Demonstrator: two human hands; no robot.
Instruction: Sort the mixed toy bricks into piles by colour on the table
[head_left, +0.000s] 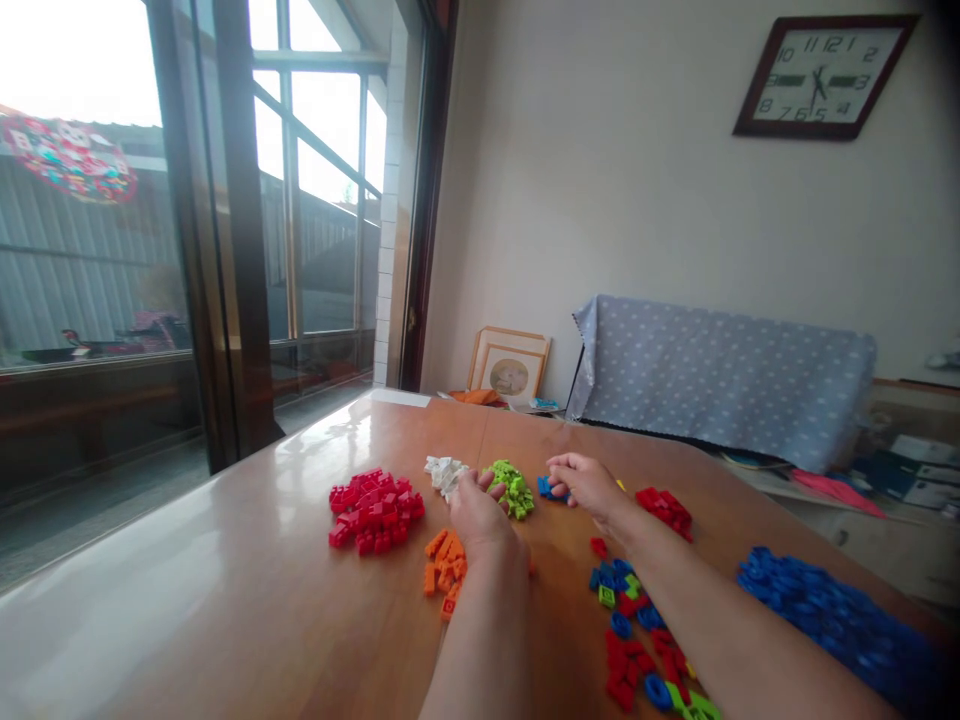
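Observation:
My left hand (482,512) is over the table between a pile of white bricks (444,474) and a pile of lime green bricks (511,489). Its fingers are loosely bent and apart, and no brick shows in them. Orange bricks (444,565) lie below it, partly covered by my forearm. My right hand (589,485) is beside a few blue bricks (546,487), with its fingers curled in and the tips close together. Whatever may be between those fingertips is too small to make out.
Pinkish-red bricks (377,512) are heaped at the left. Red bricks (664,510) lie beyond my right forearm, and a mixed-colour heap (628,655) is partly behind it. A large blue pile (825,610) spreads at the right of the wooden table (300,600).

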